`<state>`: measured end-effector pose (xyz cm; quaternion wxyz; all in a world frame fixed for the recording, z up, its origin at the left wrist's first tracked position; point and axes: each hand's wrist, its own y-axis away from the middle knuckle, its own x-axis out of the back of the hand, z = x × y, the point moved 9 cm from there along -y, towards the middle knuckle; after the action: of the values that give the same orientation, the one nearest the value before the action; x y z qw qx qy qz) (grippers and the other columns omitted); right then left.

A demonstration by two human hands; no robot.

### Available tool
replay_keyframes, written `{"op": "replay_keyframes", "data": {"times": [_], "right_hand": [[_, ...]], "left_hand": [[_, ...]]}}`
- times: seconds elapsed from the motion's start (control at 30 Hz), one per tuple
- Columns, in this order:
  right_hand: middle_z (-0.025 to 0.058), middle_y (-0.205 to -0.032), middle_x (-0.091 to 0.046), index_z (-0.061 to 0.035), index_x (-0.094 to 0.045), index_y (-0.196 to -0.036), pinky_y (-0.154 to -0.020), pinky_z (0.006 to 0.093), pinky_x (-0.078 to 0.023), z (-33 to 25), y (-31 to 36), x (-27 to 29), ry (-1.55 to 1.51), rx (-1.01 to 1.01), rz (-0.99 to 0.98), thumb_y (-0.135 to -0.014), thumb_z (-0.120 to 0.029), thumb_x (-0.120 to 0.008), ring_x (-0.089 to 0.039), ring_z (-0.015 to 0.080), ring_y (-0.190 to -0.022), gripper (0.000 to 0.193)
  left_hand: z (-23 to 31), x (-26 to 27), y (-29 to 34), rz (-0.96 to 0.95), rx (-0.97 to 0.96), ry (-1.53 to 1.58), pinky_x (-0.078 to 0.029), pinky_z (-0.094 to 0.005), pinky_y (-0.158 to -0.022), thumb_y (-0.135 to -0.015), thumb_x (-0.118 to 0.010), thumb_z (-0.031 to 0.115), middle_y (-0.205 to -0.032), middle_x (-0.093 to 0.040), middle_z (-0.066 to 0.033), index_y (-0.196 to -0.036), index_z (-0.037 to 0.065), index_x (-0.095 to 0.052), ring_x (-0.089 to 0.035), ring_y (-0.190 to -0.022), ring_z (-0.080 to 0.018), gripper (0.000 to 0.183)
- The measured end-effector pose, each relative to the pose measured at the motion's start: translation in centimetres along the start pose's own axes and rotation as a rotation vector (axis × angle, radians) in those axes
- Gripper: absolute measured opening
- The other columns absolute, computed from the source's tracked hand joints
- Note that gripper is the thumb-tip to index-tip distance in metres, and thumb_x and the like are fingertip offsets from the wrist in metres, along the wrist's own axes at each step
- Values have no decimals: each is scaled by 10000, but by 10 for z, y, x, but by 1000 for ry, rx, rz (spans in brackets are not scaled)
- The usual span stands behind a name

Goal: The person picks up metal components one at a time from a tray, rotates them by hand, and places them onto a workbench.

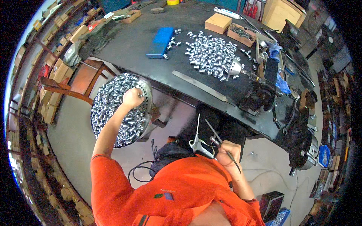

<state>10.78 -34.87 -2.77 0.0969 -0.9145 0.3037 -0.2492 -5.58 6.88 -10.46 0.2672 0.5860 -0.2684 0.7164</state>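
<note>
My left hand [132,98] is closed in a fist over a round perforated metal basket [147,94] full of small shiny metal sleeves; whether it holds any cannot be seen. My right hand [227,150] is close to my chest and grips a thin dark rod-like tool [222,145]. A silver air blow gun [197,141] hangs right beside that hand. On the black workbench [143,37] lies a heap of the same metal sleeves [211,54]. A few more sleeves lie next to a flat blue case [160,41].
A cone-shaped metal tool [235,68] on a machine stands at the heap's right. A long metal bar [200,86] lies near the bench's front edge. Cardboard boxes [218,22] sit at the back. Shelves of boxes [56,71] line the left; a wooden stool [81,81] stands beside the basket.
</note>
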Motion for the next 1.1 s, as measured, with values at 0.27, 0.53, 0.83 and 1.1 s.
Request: {"op": "replay_keyframes", "data": {"times": [0.27, 0.53, 0.83, 1.1], "right_hand": [[80, -541, -357, -48, -360, -573, -433, 342, -274, -13, -9, -8, 41, 64, -82, -609, -105, -629, -388, 241, -456, 277], [101, -556, -416, -45, -406, -585, -432, 373, -333, -41, -27, -13, -56, 81, -172, -606, -82, -636, -457, 288, -474, 234], [122, -578, -480, -58, -472, -596, -446, 394, -395, -26, -27, -11, 9, 28, -123, -591, -70, -645, -509, 316, -492, 173], [125, -598, -520, -68, -548, -645, -490, 440, -445, -27, -31, -26, 176, 24, -161, -608, -142, -643, -547, 335, -537, 127]], "left_hand": [[130, 65, 37, -479, -72, 1378, -517, -298, -614, -807, -610, 61, -768, -644, -142, -914, 0, -504, -644, -652, -214, 162], [248, 36, 120, -1005, -82, 1872, -527, -374, -768, -852, -614, 168, -899, -650, -196, -1079, -71, -542, -660, -773, -295, 338], [241, -4, 130, -983, 134, 1881, -513, -478, -798, -933, -493, 320, -678, -620, -180, -1006, -45, -565, -639, -606, -298, 379], [253, 26, 119, -804, -185, 1400, -542, -266, -611, -872, -618, 89, -774, -648, -108, -953, -69, -601, -635, -669, -147, 179]]}}
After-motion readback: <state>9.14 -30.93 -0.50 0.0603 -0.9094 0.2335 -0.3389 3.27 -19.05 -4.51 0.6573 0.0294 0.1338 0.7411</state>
